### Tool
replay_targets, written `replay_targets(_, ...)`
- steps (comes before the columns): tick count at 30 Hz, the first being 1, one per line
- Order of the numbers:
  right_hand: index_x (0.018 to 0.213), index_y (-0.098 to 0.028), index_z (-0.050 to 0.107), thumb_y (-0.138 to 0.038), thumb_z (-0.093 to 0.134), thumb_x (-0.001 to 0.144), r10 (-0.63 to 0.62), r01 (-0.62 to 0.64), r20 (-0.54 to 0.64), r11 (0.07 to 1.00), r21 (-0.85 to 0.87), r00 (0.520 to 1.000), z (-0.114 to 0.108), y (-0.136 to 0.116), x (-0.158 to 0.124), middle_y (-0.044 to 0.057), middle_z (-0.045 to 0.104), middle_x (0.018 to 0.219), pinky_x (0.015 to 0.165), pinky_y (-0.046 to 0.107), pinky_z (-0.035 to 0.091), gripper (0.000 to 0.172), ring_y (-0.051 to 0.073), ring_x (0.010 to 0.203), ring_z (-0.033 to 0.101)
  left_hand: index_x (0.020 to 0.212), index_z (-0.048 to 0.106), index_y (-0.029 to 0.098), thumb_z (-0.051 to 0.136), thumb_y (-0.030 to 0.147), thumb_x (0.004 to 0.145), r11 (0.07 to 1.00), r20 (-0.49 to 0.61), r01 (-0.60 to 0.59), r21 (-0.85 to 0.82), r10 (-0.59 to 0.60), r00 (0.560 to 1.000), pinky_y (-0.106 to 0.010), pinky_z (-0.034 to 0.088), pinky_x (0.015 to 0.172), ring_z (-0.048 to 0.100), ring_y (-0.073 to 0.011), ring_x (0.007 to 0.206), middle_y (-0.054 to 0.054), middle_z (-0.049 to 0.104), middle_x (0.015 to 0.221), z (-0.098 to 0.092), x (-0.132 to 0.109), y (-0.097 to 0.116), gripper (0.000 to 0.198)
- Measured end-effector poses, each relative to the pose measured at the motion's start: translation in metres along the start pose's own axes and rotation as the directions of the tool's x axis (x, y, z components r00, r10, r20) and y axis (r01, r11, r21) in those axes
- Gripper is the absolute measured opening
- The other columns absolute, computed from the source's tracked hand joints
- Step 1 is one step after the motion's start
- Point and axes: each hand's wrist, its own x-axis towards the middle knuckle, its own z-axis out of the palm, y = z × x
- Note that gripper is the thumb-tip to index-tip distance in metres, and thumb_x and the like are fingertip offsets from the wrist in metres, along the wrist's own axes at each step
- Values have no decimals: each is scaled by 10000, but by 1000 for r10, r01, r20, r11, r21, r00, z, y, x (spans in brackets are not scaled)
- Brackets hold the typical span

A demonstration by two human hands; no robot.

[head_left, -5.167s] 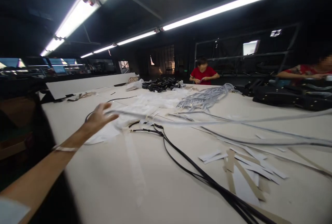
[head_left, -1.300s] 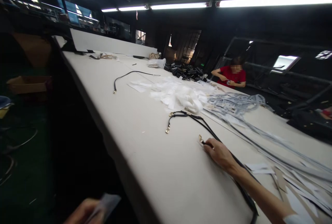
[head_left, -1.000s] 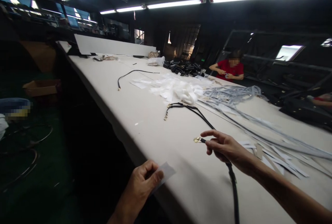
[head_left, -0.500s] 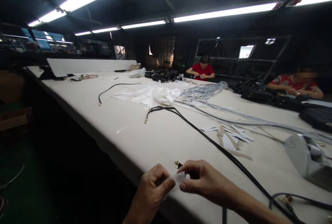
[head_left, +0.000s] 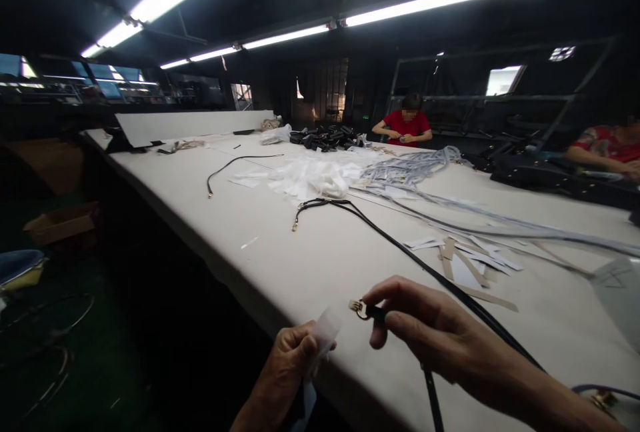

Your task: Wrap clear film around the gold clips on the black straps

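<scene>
My left hand [head_left: 293, 359] is closed on a thin translucent white strip [head_left: 327, 325], one end sticking up past the thumb and the rest trailing below. To its right, my right hand [head_left: 415, 319] pinches the end of a black strap [head_left: 433, 395]. A gold ring and clasp [head_left: 357, 307] stick out beyond the fingertips, and the strap hangs down under the wrist. Both hands are over the near edge of the table, apart from each other. Past them lie long black straps [head_left: 395, 242] with gold clasps at the far end.
The long pale table [head_left: 200, 219] carries a heap of white wrapping [head_left: 317, 177], bundled grey straps [head_left: 410, 169], paper strips [head_left: 475, 265] and black pieces [head_left: 327, 138]. Two people in red sit across it. A cardboard box [head_left: 63, 224] and blue stool [head_left: 20, 265] are at left.
My hands have moved apart. The white strip is now only in my left hand, and my right hand has lifted the strap end with its clasp. The view has swung left.
</scene>
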Motion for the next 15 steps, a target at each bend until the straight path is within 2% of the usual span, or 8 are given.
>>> replay_targets(6,1091,-195,630,-444,606,914,20,-44,147,986,163,989,21,-10,11,36,695,863,349,170,160,306,12,404,284,739,768,117,701,713,682,995,48,-26,-100,31,998,-243,178,508,318,-69,509,5,483,586,-2,-2,-8,602)
replay_targets(11,1051,-193,630,-368,628,903,48,-78,173,982,175,984,28,-4,21,16,699,859,342,168,138,229,0,385,277,724,768,117,661,674,757,996,69,-52,-71,57,996,-255,197,534,323,-82,532,3,476,589,-3,-6,-7,568)
replay_targets(15,1040,-191,620,-373,620,909,118,-150,200,977,153,973,32,4,24,-9,678,832,346,168,131,224,-2,388,260,709,751,126,674,588,803,993,78,-89,-71,95,992,-257,243,575,355,-99,585,2,469,631,-2,-8,0,478)
